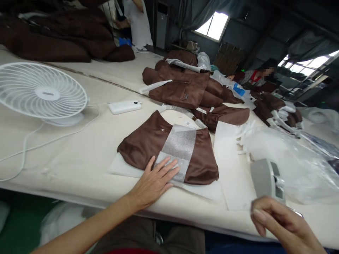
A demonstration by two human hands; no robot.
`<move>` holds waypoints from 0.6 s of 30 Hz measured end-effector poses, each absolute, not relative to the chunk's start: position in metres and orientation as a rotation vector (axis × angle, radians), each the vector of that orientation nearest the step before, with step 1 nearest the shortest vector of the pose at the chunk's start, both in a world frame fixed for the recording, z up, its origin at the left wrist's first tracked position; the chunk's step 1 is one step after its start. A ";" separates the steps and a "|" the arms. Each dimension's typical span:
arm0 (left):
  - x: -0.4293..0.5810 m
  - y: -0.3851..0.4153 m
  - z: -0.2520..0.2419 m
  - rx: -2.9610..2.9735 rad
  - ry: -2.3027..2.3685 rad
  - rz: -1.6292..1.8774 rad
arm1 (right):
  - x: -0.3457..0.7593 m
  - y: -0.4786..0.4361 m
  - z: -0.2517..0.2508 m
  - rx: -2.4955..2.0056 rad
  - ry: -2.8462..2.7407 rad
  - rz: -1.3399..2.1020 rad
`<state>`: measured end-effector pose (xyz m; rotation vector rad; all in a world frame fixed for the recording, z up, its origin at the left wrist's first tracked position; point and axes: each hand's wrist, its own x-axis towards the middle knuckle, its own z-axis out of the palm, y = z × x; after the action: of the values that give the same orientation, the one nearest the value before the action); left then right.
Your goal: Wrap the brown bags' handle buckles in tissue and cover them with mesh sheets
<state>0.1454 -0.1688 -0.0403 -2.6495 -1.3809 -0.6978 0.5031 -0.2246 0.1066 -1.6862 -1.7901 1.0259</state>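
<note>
A brown handbag (143, 141) lies flat on the table in front of me, on a sheet of white foam wrap (124, 168). Across its middle runs a strip of translucent foam (182, 141), folded over the bag's lower edge. My left hand (156, 181) rests on that strip with fingers spread. To the right, my right hand (278, 218) is raised at the table edge, fingers curled with thumb against them. Whatever they might pinch is too small or hidden to make out. Just beyond that hand stands a grey tape dispenser (265, 178).
A white fan (45, 91) with a trailing cord and a white phone-like device (125, 107) are at left. More brown bags (180, 84) are piled behind. Clear plastic bags (291, 158) spread at right. Two people stand farther back, one in a white garment (137, 24).
</note>
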 end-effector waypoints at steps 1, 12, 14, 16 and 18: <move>0.145 -0.169 -0.041 -2.644 -1.388 -0.706 | 0.476 -0.207 0.119 -1.547 -1.925 1.149; 0.145 -0.173 -0.039 -2.546 -1.451 -0.809 | 0.301 -0.046 0.103 -0.866 -2.869 1.475; 0.145 -0.173 -0.040 -2.550 -1.453 -0.834 | 0.290 -0.035 0.098 -0.980 -3.044 1.164; 0.145 -0.173 -0.040 -2.560 -1.445 -0.850 | 0.282 -0.030 0.097 -1.036 -3.121 0.904; 0.145 -0.173 -0.041 -2.569 -1.439 -0.855 | 0.277 -0.028 0.097 -1.022 -3.189 0.719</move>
<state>0.1445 -0.1733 -0.0412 -2.5689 -1.4389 -0.8547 0.2766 -0.0281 0.0974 -1.0218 -3.1895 0.7191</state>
